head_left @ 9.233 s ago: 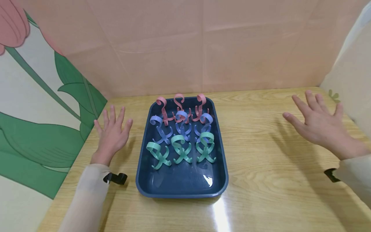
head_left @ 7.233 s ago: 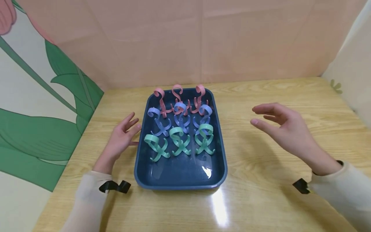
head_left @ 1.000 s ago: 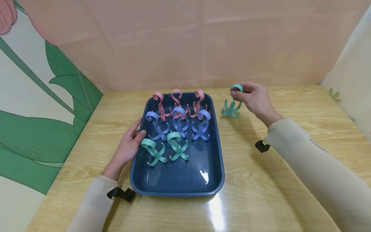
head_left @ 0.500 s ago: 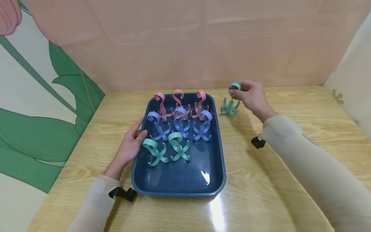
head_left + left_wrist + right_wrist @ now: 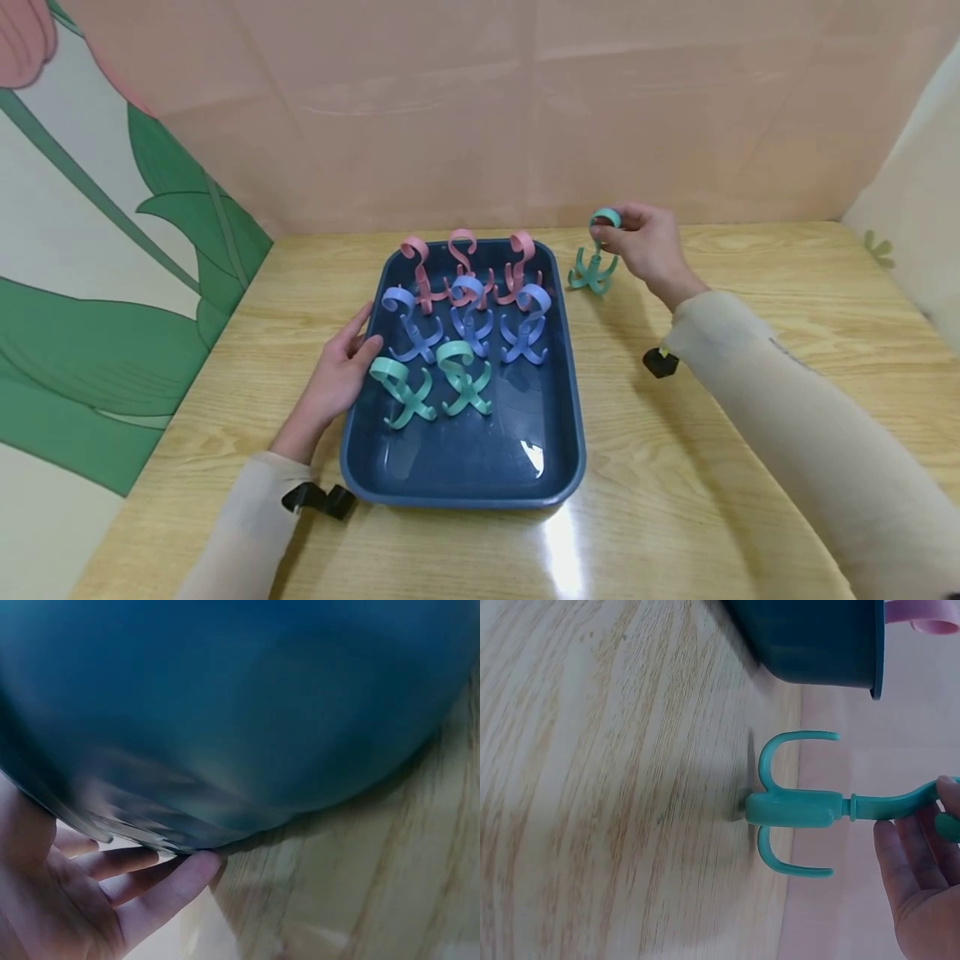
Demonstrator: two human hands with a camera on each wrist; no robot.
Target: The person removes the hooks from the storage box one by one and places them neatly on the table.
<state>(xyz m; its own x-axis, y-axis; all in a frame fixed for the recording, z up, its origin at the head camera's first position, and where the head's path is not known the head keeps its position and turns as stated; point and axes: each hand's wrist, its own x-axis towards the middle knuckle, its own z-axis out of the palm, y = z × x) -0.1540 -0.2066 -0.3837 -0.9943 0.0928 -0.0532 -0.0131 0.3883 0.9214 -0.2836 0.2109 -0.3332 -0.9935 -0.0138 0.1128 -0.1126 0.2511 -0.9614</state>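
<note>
My right hand pinches the curled top of a green multi-armed hanging hook, upright on the table just right of the tray's far right corner. In the right wrist view the hook's base is right at the wood, its prongs curving up. My left hand holds the left side of the dark blue tray, thumb over the rim, other fingers along the outer wall. Inside the tray stand two green hooks, a row of three blue-purple hooks and a row of three pink hooks.
The wooden table stretches right of the tray. A pink covered wall rises along the back edge, and a panel with painted leaves borders the left. Each wrist wears a small black camera mount.
Both hands were open and apart at first. The left took hold of the tray; the right took the green hook from the tray's front right to the table, lately edging slightly left and back.
</note>
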